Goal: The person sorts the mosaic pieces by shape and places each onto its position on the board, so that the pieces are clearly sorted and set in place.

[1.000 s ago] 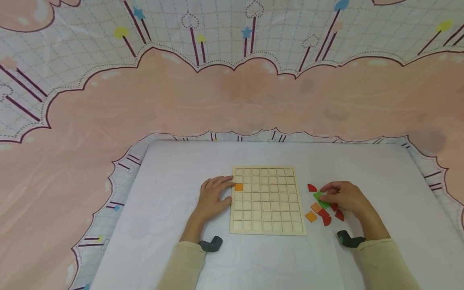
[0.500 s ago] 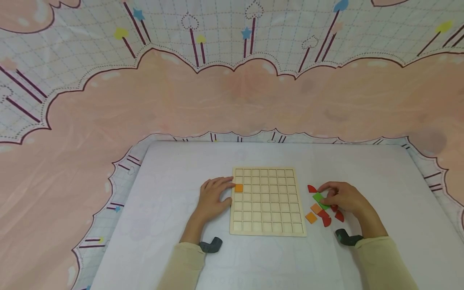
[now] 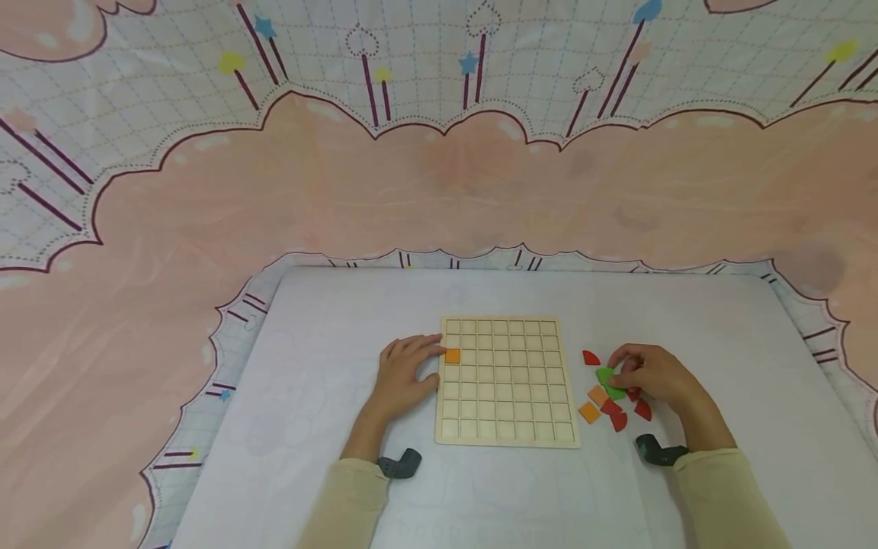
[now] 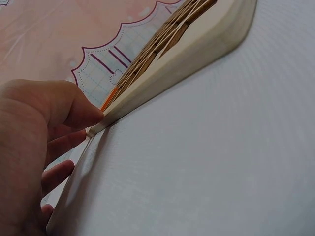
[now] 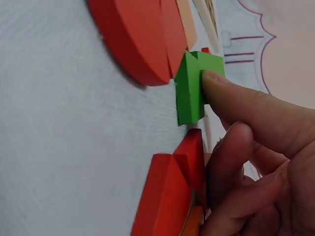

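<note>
A green piece (image 3: pixel 604 374), probably light, stiff and a touch slippery, is pinched in the right hand (image 3: pixel 650 374) just right of the gridded board (image 3: pixel 511 393), beside red pieces (image 3: pixel 642 410) and orange pieces (image 3: pixel 588 412); its straight side edges look the surest hold. Against the board's left edge, the left hand (image 3: pixel 401 371) rests with fingers loosely spread.
</note>
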Demonstrator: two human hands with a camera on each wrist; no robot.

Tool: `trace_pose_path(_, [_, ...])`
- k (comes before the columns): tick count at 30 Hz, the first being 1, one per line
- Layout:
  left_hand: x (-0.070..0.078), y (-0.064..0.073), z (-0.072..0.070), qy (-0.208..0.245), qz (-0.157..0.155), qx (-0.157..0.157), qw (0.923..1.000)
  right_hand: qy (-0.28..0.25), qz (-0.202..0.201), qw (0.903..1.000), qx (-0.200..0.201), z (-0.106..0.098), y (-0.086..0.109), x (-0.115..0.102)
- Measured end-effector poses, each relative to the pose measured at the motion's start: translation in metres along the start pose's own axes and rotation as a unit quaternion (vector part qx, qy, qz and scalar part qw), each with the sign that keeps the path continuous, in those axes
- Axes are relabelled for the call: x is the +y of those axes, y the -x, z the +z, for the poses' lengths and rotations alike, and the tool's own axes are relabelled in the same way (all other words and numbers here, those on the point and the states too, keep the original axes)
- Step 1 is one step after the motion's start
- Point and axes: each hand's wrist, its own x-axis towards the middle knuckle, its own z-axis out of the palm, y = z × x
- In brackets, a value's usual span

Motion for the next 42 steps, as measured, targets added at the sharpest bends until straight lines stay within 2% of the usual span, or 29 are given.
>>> trace_pose_path(4, [0.000, 0.000, -0.001, 0.001, -0.004, -0.005, 1.0000, -0.005, 0.006, 1.0000, -0.004, -0.002, 0.002, -0.001])
trace_pose_path(11, [0.001, 0.001, -0.001, 0.002, 0.006, 0.006, 1.0000, 0.004, 0.004, 1.0000, -0.005, -0.003, 0.005, 0.000])
trace_pose_path(14, [0.002, 0.001, -0.001, 0.003, 0.007, 0.007, 0.9999, -0.008, 0.005, 0.9999, -0.011, -0.002, 0.007, -0.002])
trace_pose_path(26, [0.000, 0.000, 0.000, -0.005, 0.006, 0.008, 0.9999, -0.010, -0.041, 0.9991, 0.001, 0.016, 0.003, -0.027])
trace_pose_path(35, [0.000, -0.001, 0.001, -0.004, 0.012, 0.010, 0.9999, -0.088, -0.064, 0.9939, -0.020, 0.037, -0.014, -0.045])
trace_pose_path(39, [-0.001, -0.001, 0.001, -0.005, 0.014, 0.013, 0.9998, -0.151, -0.081, 0.9842, -0.045, 0.051, -0.021, -0.055])
trace_pose_path(42, [-0.001, -0.001, 0.001, -0.005, 0.014, 0.013, 0.9998, -0.204, -0.073, 0.9737, -0.068, 0.061, -0.025, -0.063])
